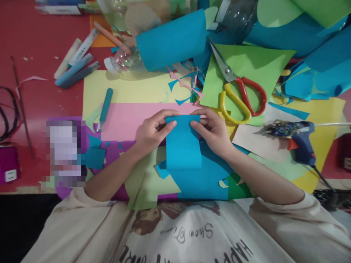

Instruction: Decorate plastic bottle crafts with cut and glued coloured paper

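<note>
Paper strip (pixel 183 146), blue — far corners pinched in left hand (pixel 153 130) and right hand (pixel 215 133), near front edge of table (pixel 24 40) — scissors (pixel 228 73) lie past right hand.

left hand (pixel 156 128) | right hand (pixel 214 131) | blue paper (pixel 183 146) pinched (top corners) | scissors (pixel 228 73) beyond

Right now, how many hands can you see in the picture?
2: the left hand, at the upper left corner of the blue strip, and the right hand, at its upper right. No others show.
</note>
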`<move>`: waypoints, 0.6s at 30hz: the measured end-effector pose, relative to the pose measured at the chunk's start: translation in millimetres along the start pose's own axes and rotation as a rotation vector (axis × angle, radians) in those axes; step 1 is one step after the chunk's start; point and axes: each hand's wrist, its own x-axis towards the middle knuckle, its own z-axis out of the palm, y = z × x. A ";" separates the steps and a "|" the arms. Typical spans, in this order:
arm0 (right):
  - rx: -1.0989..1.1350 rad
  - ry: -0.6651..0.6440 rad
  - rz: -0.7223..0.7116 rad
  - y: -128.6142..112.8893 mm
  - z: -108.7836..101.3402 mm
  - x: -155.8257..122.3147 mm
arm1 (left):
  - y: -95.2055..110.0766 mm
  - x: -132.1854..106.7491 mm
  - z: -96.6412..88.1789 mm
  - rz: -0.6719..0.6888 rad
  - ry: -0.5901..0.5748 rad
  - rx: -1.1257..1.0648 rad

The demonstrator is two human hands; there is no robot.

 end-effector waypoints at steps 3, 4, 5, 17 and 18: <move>0.003 -0.001 0.007 -1.1 0.1 0.4 | -1.4 -0.3 -0.2 0.001 0.002 0.009; 0.004 -0.003 0.009 -1.3 0.2 0.5 | -1.8 -0.4 -0.2 0.004 0.007 0.012; 0.004 -0.004 0.012 -1.4 0.3 0.6 | -2.1 -0.4 -0.2 0.007 0.009 0.015; 0.007 0.003 -0.004 -1.0 0.1 0.1 | -1.2 -0.2 -0.9 0.027 -0.011 -0.018; 0.008 0.002 -0.006 -1.1 0.1 0.2 | -1.5 -0.2 -1.0 0.026 -0.010 -0.018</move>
